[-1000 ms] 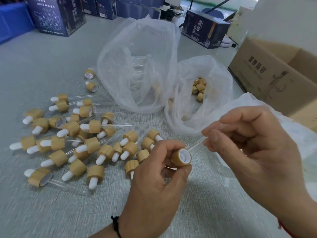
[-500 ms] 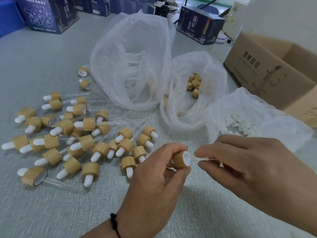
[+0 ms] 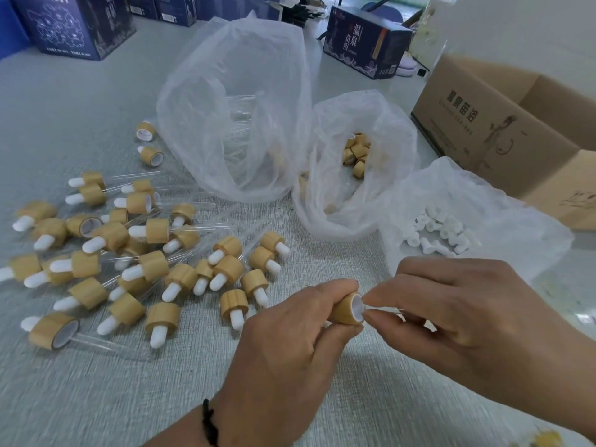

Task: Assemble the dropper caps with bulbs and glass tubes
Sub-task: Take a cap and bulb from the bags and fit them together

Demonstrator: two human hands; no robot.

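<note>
My left hand (image 3: pixel 290 343) grips a wooden cap (image 3: pixel 347 309) between thumb and fingertips, its open white-lined mouth turned toward my right hand (image 3: pixel 467 321), which sits just beside it. My right thumb and forefinger pinch a glass tube (image 3: pixel 388 310); only a short clear stretch shows behind those fingertips, and the end nearest the cap is hidden by them, so I cannot tell how far it has entered. The tube's long axis runs across me, roughly in line with the cap's opening, so the coming push should go straight from my right grip toward my left, I judge. Both wrists hover above the counter (image 3: pixel 96 398), the right palm turned down, the left knuckles up. Left of my left grip lie the finished droppers (image 3: pixel 154 269). Beyond both grips stand three plastic bags: tubes (image 3: pixel 235 124), spare caps (image 3: pixel 356 153), and, beyond my right grip, white bulbs (image 3: pixel 438 230).
</note>
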